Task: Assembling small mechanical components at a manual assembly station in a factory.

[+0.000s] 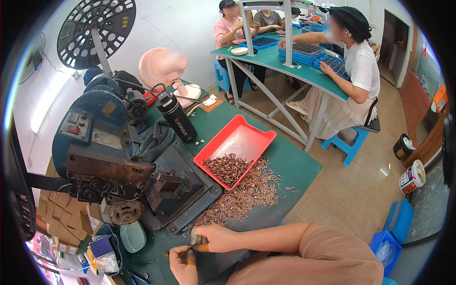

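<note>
My left hand [184, 266] and my right hand [216, 238] meet at the near edge of the green table [294, 166]. Their fingers are bent and drawn together. Orange-brown coverings show on some fingertips, and a greyish wrapped shape [196, 236] sits at the right hand's fingers. What lies between the fingers is too small and hidden to name. Just beyond the hands spreads a loose pile of small thin copper-brown pieces [237, 202]. A red tray [268, 137] stands behind it, with darker, shinier small pieces [225, 168] heaped in its near end.
At left stands a blue press machine [90, 128] with a dark metal base [175, 190]. A black bottle [175, 116] and a pink fan [159, 66] stand behind. A teal dish [133, 236] lies below the machine. Across the aisle, people sit at another green table with blue trays [308, 52].
</note>
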`<state>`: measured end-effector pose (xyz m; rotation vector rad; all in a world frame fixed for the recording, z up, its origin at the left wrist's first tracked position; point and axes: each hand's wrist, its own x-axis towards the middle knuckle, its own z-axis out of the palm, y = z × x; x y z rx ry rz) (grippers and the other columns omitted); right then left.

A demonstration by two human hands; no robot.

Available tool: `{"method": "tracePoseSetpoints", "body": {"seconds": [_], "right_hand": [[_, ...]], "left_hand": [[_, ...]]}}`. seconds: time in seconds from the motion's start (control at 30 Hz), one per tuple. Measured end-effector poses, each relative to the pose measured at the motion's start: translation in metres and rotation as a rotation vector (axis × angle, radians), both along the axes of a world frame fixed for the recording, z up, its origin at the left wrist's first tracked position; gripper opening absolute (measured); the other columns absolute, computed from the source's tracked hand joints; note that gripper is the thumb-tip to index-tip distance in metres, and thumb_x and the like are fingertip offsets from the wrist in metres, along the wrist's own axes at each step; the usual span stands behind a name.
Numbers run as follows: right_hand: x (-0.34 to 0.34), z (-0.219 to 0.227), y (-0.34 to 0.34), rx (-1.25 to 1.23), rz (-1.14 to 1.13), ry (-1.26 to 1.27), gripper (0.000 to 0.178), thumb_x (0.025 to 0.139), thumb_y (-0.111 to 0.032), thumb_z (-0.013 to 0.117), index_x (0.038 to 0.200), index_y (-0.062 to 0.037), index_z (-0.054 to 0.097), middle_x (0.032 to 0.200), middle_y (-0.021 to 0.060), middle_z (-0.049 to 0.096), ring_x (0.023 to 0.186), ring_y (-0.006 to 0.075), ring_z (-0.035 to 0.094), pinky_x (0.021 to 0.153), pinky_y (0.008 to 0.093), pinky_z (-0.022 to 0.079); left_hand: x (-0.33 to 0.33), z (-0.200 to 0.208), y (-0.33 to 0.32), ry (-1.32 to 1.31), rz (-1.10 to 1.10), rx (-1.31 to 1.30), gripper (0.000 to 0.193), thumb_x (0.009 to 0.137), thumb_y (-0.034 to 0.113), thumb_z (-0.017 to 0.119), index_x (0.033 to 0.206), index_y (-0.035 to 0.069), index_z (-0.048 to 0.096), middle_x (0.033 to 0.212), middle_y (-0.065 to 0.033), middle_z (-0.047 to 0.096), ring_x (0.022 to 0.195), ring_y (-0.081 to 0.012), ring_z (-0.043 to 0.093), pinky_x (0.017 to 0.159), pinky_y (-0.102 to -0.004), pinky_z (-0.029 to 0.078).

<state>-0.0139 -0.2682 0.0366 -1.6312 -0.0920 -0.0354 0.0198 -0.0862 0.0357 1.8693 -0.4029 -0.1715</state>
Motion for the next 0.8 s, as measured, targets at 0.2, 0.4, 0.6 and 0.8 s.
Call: {"method": "tracePoseSetpoints", "body": {"seconds": [0.2, 0.4, 0.6, 0.8], "right_hand": [[0.0004, -0.0031, 0.0005, -0.015, -0.012, -0.022, 0.02, 0.076, -0.013, 0.07, 0.088, -0.0032, 0.058, 0.076, 0.0115, 0.064, 0.07, 0.0217, 0.062, 0.062, 0.0338, 0.047], [-0.0001, -0.0022, 0.0006, -0.037, -0.013, -0.036, 0.018, 0.078, -0.011, 0.07, 0.088, -0.004, 0.057, 0.073, 0.0068, 0.06, 0.067, 0.0147, 0.057, 0.059, 0.0302, 0.045], [0.0002, -0.004, 0.001, -0.029, -0.008, -0.044, 0.016, 0.082, -0.01, 0.069, 0.089, -0.0047, 0.056, 0.07, 0.0015, 0.057, 0.064, 0.0071, 0.052, 0.057, 0.0259, 0.044], [0.0007, -0.0064, 0.0022, -0.012, -0.007, -0.03, 0.014, 0.082, -0.009, 0.068, 0.09, -0.0049, 0.057, 0.07, 0.0007, 0.058, 0.064, 0.007, 0.052, 0.057, 0.0253, 0.044]], "left_hand": [[-0.0002, -0.0016, -0.0007, -0.018, -0.006, -0.016, 0.011, 0.089, 0.006, 0.062, 0.098, 0.001, 0.057, 0.088, -0.0035, 0.059, 0.079, -0.0115, 0.055, 0.074, -0.0244, 0.045], [0.0029, -0.0076, 0.0039, -0.041, -0.029, 0.018, 0.011, 0.089, 0.006, 0.062, 0.098, 0.001, 0.057, 0.089, -0.0034, 0.06, 0.081, -0.0116, 0.056, 0.075, -0.0243, 0.045], [-0.0009, -0.0038, 0.0005, 0.022, -0.015, -0.062, 0.012, 0.089, 0.008, 0.062, 0.098, 0.001, 0.057, 0.088, -0.0035, 0.06, 0.081, -0.0118, 0.056, 0.076, -0.0247, 0.045], [-0.0002, -0.0029, 0.0002, 0.036, -0.018, -0.065, 0.011, 0.089, 0.006, 0.062, 0.097, 0.001, 0.057, 0.088, -0.0034, 0.06, 0.081, -0.0121, 0.056, 0.077, -0.0252, 0.046]]}}
